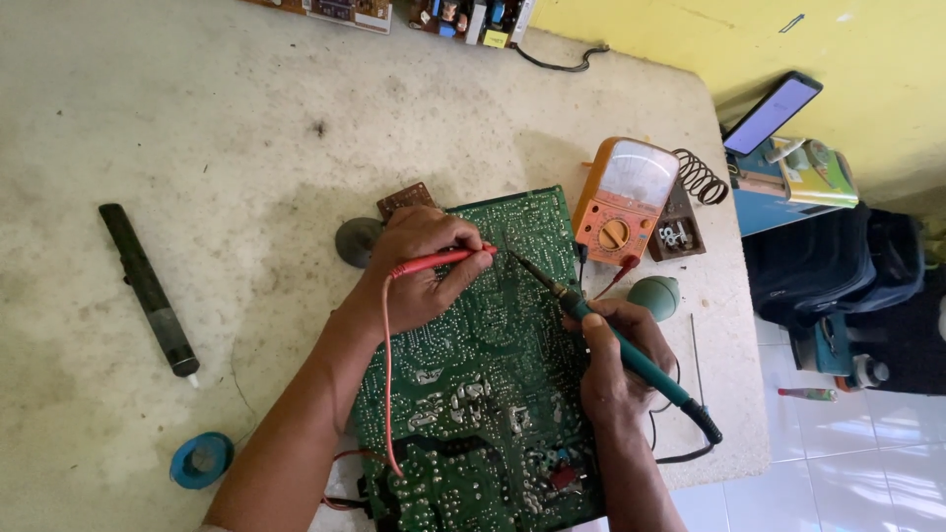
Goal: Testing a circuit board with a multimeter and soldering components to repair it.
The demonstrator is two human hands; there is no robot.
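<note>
A large green circuit board (pixel 473 394) lies solder side up on the pale worktable (pixel 246 148). My left hand (pixel 419 271) rests on the board's upper left part and grips a red test probe (pixel 443 259), tip pointing right; its red lead (pixel 386 394) trails down over the board. My right hand (pixel 616 369) holds a soldering iron with a teal handle (pixel 631 360), its metal tip (pixel 522 266) slanting up-left to the board, close to the probe's tip.
An orange analog multimeter (pixel 623 202) sits beyond the board's upper right, beside a coil iron stand (pixel 695 187) and a green bulb (pixel 655 296). A black cylinder tool (pixel 148 291) and a blue tape roll (pixel 202 460) lie at left. More boards (pixel 394 12) line the far edge. The table edge drops off at right.
</note>
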